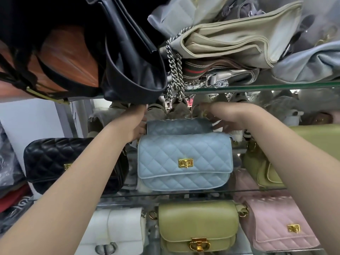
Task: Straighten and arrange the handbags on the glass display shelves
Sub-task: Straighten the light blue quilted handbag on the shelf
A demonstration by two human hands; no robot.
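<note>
As we lean in over the shelves, the nearest thing, at six o'clock in our view, is a green handbag (197, 223) with a gold clasp. A white handbag (117, 230) sits at its nine o'clock and a pink quilted handbag (276, 225) at its three o'clock.

One level up, on the middle glass shelf (184, 193), a light blue quilted handbag (184, 161) stands upright at the centre with its gold clasp facing us. A black quilted handbag (55, 162) sits at its nine o'clock, partly behind our left forearm, and an olive handbag (261, 170) at its three o'clock.

Just behind the light blue one, at its twelve o'clock and touching it, stands a darker blue quilted handbag (179, 127); we see only its top. Our left hand (137, 124) meets that bag's left end and our right hand (220, 119) its right end. The fingers of both are blurred or hidden, so we cannot tell whether either hand grips the bag or merely rests against it.

Farther up, the upper glass shelf (257, 87) carries a black leather bag (132, 57) at eleven o'clock and a beige bag (239, 41) lying on a heap at one o'clock. A silver chain (174, 70) hangs over the edge between them.
</note>
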